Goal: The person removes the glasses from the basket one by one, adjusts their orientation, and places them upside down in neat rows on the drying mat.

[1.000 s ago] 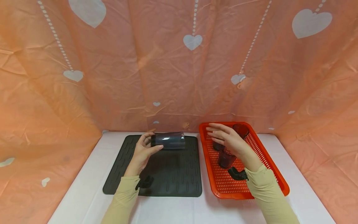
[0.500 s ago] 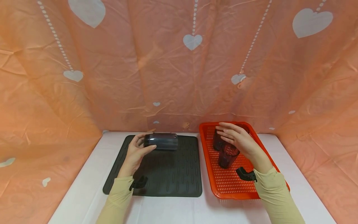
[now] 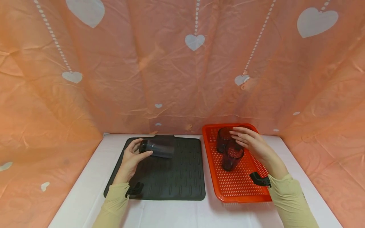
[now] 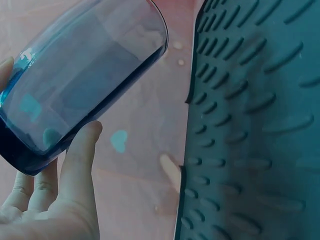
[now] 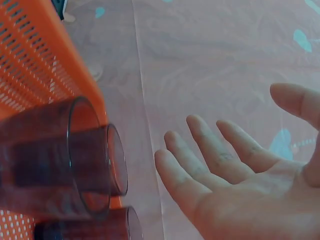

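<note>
A clear blue-grey drinking glass (image 3: 159, 149) lies sideways in the air over the dark ridged drying mat (image 3: 179, 180). My left hand (image 3: 128, 163) grips it near its thick base, thumb on the near side. In the left wrist view the glass (image 4: 90, 75) has its rim pointing up and right. Over the red plastic basket (image 3: 218, 185), my right hand (image 3: 258, 147) hovers with fingers extended and holds nothing. Dark red-purple glasses stand in the basket, among them a front glass (image 3: 232, 158) and a back-left glass (image 3: 223, 139). The right wrist view shows a third glass (image 5: 117, 160).
The mat and the basket sit side by side on a white-covered table (image 3: 171, 213), with a narrow gap between them. An orange curtain with white hearts (image 3: 171, 79) closes off the back and both sides.
My left hand has moved left with the glass, whose rim end has dipped slightly. The right hand has drifted right, uncovering more of the glasses in the basket.
</note>
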A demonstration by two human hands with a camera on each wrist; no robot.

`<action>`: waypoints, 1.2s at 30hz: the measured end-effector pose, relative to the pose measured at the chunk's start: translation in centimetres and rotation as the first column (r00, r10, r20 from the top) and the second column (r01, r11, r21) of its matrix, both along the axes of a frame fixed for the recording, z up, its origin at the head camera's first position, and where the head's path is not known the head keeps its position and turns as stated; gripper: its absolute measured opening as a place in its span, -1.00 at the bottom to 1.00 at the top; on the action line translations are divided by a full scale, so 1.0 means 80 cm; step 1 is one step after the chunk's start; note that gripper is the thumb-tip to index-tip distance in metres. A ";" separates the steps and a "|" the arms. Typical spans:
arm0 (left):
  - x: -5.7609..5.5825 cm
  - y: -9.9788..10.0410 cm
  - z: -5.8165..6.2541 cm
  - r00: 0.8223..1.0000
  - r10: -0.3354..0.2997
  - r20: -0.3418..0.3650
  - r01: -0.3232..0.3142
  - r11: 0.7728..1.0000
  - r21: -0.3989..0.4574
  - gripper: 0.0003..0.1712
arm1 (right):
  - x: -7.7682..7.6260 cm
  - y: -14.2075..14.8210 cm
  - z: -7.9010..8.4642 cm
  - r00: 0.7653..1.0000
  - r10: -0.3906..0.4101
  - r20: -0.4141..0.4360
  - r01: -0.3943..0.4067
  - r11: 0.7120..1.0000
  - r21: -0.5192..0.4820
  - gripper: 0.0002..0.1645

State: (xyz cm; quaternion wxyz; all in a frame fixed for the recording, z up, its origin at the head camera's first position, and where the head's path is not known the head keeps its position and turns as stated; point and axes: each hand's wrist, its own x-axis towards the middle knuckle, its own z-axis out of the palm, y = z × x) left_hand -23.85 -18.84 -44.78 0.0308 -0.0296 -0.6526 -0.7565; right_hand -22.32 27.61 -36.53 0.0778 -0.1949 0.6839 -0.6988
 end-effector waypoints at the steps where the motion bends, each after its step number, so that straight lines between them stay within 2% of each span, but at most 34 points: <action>1: 0.000 -0.002 -0.001 1.000 0.004 -0.003 -0.004 1.000 -0.003 -0.17 | 0.000 0.003 -0.001 1.000 -0.004 -0.004 0.004 1.000 0.006 -0.49; 9: 0.000 -0.022 0.003 0.999 0.041 -0.003 -0.041 0.999 -0.006 -0.20 | 0.004 0.020 -0.002 0.999 -0.001 -0.044 0.002 1.000 0.026 -0.53; 16: -0.001 -0.037 0.007 0.996 0.092 0.002 -0.091 0.990 -0.108 -0.15 | 0.006 0.027 -0.007 0.999 0.000 -0.050 0.002 1.000 0.025 -0.62; 23: -0.003 -0.045 0.006 0.996 0.083 -0.022 -0.086 0.983 -0.162 -0.15 | 0.008 0.037 -0.014 0.999 -0.024 -0.029 0.026 0.998 0.050 -0.56; 32: -0.007 -0.059 0.009 0.993 0.111 -0.037 -0.115 0.981 -0.158 -0.19 | 0.003 0.041 -0.024 0.999 -0.051 0.008 0.050 0.995 0.091 -0.41; 36: -0.008 -0.064 0.012 0.990 0.142 -0.015 -0.141 0.962 -0.232 -0.16 | 0.002 0.042 -0.029 0.997 -0.069 0.034 0.064 0.991 0.119 -0.37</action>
